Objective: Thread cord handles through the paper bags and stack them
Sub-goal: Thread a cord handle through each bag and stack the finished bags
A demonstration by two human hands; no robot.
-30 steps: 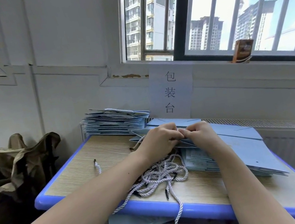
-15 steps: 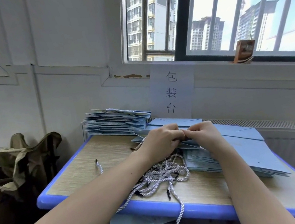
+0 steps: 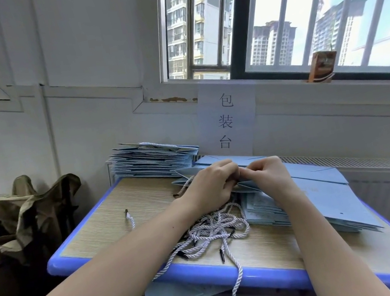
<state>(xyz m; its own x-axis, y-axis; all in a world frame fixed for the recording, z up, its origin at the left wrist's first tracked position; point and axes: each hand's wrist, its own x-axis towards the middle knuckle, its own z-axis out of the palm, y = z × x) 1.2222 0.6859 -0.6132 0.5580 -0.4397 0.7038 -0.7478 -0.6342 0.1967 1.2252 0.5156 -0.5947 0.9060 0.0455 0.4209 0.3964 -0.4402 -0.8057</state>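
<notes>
Beneath the barred window, on the counter [image 3: 93, 225], we pinch the blue bag [image 3: 305, 175] rim between left hand [image 3: 212, 186] and right hand [image 3: 267, 174], presumably steadying its hole for threading, loose cords [image 3: 213, 230] kept near.

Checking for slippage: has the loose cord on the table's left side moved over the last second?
No. The loose cord lies at the same place on the table.

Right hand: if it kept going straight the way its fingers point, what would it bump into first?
The right hand points left, so it would most likely meet the left hand first; their fingers already nearly touch over the blue paper bag.
</notes>
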